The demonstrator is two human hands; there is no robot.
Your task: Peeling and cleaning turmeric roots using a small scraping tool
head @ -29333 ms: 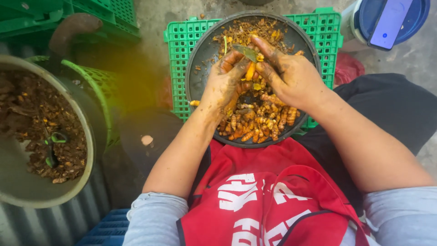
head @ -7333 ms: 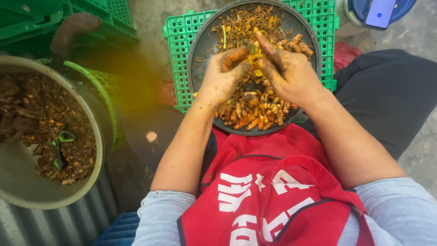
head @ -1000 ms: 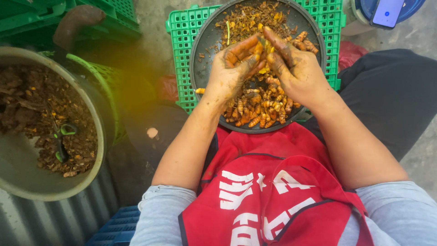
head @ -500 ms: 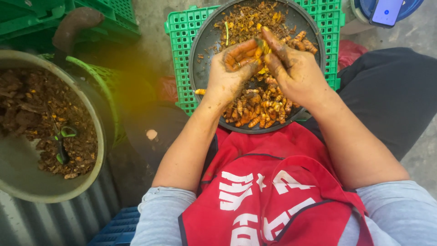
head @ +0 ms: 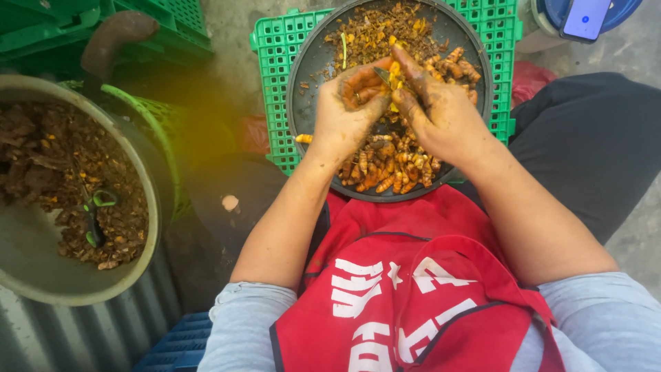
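Green crate under round tray; left hand clenched on turmeric root, right hand pinching small blade mid-tray. Better scraping thin, away from fingers.

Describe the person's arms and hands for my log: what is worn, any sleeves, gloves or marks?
Both hands are bare, with no gloves. The left hand and right hand are smeared with brownish-yellow residue, heaviest on the fingers. The forearms are uncovered; light grey sleeves are pushed up past the elbows. A red apron with white lettering covers the front. No watch shows; whether any ring is worn cannot be told.
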